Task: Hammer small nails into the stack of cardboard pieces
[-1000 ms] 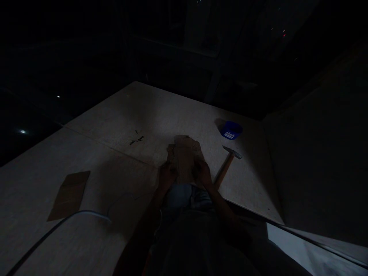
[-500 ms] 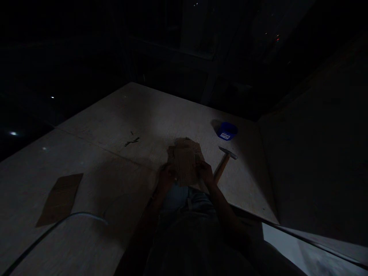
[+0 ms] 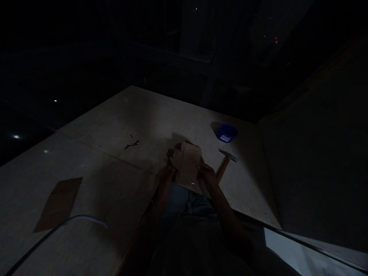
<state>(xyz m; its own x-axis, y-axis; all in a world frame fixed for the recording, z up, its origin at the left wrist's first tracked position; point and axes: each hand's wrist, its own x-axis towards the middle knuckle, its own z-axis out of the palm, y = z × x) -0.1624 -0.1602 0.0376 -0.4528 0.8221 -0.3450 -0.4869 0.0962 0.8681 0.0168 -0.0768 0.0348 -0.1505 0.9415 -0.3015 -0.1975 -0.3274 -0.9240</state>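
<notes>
Torn brown cardboard [image 3: 188, 165] is held up at the table's near edge, tilted, with ragged flaps at its upper left. My right hand [image 3: 207, 174] is closed on its right edge, thumb over the face. At the left edge, my left hand [image 3: 167, 177] has its fingers against the cardboard; the hand is dark and partly blurred. Near the cardboard's bottom a small shiny spot shows, too small to name. A hammer [image 3: 224, 168] with a wooden handle lies just right of my right hand.
A blue plastic tub [image 3: 227, 133] with a white label stands at the back right. Several small dark nail-like pieces [image 3: 132, 144] lie left of centre. Another cardboard piece [image 3: 59, 205] and a cable [image 3: 77, 217] lie at the left on the pale table [image 3: 172, 111]. A dark panel [image 3: 313, 168] rises at the right.
The cardboard has been lifted and tilted, so its face now catches more light and its flaps stand out at the left. Both hands stay at its sides.
</notes>
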